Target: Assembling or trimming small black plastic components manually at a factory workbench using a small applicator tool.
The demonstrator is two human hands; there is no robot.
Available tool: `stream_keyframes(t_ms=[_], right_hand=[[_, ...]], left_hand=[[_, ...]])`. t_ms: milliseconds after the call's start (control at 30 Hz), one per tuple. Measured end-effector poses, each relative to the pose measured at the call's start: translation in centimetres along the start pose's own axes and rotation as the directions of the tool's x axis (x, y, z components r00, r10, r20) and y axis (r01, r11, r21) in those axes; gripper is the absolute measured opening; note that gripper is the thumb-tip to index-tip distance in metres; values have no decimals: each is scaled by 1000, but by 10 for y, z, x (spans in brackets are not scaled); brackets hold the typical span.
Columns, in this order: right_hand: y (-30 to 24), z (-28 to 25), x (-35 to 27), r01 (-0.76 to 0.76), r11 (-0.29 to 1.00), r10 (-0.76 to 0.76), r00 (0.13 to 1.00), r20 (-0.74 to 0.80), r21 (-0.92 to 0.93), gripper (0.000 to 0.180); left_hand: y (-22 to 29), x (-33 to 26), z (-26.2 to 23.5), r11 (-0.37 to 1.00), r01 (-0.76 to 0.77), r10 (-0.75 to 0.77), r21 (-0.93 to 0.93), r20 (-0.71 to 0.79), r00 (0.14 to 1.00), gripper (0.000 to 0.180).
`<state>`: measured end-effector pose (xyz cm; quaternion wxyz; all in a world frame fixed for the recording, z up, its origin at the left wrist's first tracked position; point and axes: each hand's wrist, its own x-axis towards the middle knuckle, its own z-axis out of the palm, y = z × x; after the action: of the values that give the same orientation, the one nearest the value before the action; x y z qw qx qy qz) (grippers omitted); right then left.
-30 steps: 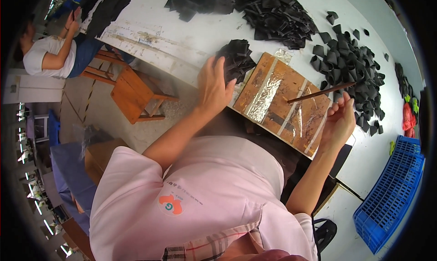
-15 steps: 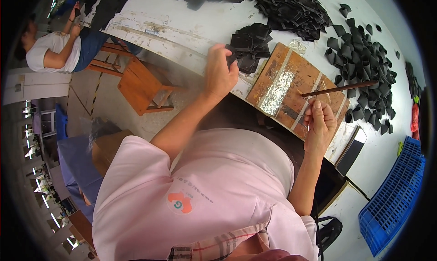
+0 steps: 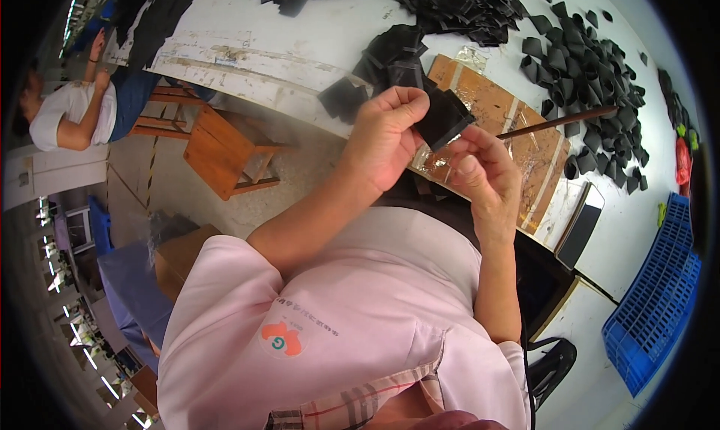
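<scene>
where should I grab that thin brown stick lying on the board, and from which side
Judging by its pose, take the thin brown stick near its upper right end, coming from above. That end lies by the scattered black pieces, clear of both hands, while its lower end runs in behind the right hand over the taped brown board. Pinch across its narrow width.
</scene>
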<state>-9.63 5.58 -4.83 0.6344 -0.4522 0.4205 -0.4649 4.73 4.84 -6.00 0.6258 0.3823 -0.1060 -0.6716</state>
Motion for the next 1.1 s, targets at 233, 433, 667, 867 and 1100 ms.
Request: stream_keyframes(t_ms=[233,433,667,867,1100], right_hand=[[14,-3,-1,52,998,-57,987,-150,-43,10],[9,-13,-2,196,974,-214,960,-183,-112,6],[-31,-39,3,454,509,-394,878,270,-731,24],[-25,-30,-3,253,922,-284,956,-67,-292,12],[-28,-50,-3,24,999,-27,995,-93,-31,8]], left_hand=[[-40,-7,6,960,147,-101,-238,195,976,12],[-41,-7,5,961,200,-118,-190,372,921,15],[-6,-13,28,931,-197,62,306,399,915,18],[-12,-15,30,754,-267,61,600,341,938,16],[-3,-9,27,958,109,-224,267,452,863,26]])
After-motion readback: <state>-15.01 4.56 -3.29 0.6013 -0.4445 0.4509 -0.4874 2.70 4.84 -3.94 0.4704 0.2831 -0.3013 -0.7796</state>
